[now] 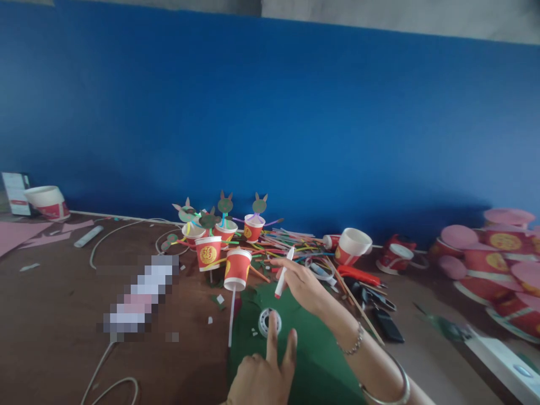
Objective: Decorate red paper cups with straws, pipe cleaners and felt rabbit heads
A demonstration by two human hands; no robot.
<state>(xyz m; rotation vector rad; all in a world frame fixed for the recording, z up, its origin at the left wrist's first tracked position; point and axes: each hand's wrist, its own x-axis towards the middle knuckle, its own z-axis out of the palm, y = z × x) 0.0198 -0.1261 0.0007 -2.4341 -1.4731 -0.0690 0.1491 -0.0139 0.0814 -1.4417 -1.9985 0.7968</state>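
My right hand (301, 284) comes in from the right and grips a white marker (287, 267) with a red lower end, holding it tilted above green paper (312, 337). My left hand (264, 365) reaches up from the bottom, index finger and thumb stretched apart, the other fingers curled. Its index fingertip lies over a small white ring-shaped reel (264, 328) on the paper; whether it presses down I cannot tell. Just beyond stands an upturned red paper cup (237, 270) with a white straw (232, 318) below and coloured straws at its sides.
Behind are several red cups with paper animal heads (259, 205) and a heap of coloured straws (291, 242). An orange-red tool (358, 274) and a black object (388, 325) lie to the right, near cups with pink discs (459, 237). A white cable (99, 365) runs at left.
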